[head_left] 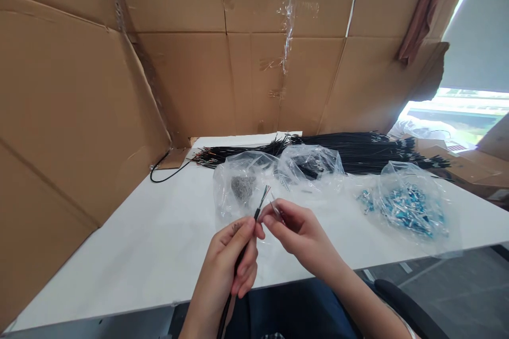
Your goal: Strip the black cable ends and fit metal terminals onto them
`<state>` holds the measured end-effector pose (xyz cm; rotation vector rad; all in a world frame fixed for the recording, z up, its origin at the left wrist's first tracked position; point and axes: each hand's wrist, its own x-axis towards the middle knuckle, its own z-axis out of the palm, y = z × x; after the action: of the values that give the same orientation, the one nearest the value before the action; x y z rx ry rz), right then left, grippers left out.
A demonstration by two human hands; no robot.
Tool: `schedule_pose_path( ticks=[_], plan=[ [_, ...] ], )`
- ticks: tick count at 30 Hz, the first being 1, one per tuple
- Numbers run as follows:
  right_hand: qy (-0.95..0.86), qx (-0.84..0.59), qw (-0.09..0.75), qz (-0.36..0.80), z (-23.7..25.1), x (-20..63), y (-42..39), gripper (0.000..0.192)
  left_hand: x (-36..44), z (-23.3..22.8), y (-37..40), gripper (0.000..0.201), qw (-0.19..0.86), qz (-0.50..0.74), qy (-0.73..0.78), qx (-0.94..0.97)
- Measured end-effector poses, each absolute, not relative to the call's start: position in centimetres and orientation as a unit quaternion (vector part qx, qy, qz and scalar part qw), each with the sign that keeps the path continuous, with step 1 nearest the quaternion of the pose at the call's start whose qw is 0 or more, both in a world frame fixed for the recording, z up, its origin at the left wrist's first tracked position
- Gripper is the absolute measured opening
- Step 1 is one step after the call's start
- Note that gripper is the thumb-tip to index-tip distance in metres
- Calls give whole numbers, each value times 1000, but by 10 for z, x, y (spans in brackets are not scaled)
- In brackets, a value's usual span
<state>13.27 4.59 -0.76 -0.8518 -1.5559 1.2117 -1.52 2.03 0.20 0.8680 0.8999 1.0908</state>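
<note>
My left hand (233, 257) grips a black cable (258, 209) just below its stripped end, where several thin coloured wires fan out upward. The cable runs down through my fist toward my lap. My right hand (292, 228) pinches a small silvery metal piece (274, 205) between thumb and forefinger, right beside the wire ends. Both hands hover over the front edge of the white table (139, 243).
Three clear plastic bags lie behind my hands: one with grey metal parts (242, 186), one with dark parts (310, 167), one with blue parts (413, 209). A long bundle of black cables (358, 151) stretches across the back. Cardboard walls (79, 106) enclose the left and rear.
</note>
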Motion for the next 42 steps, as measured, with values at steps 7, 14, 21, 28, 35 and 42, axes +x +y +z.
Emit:
schedule_pose_path(
  ticks=[7, 14, 21, 28, 35, 42],
  plan=[
    [-751, -394, 408, 339, -15, 144, 53, 36, -18, 0, 18, 35, 674, 486, 392, 394],
    [-771, -418, 346, 334, -1, 151, 57, 34, -21, -6, 20, 34, 576, 487, 454, 474],
    [-771, -443, 312, 334, 1, 149, 59, 36, -19, -5, 17, 35, 460, 497, 544, 495],
    [-750, -457, 248, 409, -11, 149, 80, 41, -19, -24, 37, 39, 403, 491, 587, 502],
    [-674, -437, 135, 580, -34, 145, 117, 51, -23, -40, 60, 37, 452, 449, 580, 508],
    [-615, -423, 109, 657, -50, 143, 128, 55, -25, -52, 73, 37, 471, 435, 573, 511]
  ],
)
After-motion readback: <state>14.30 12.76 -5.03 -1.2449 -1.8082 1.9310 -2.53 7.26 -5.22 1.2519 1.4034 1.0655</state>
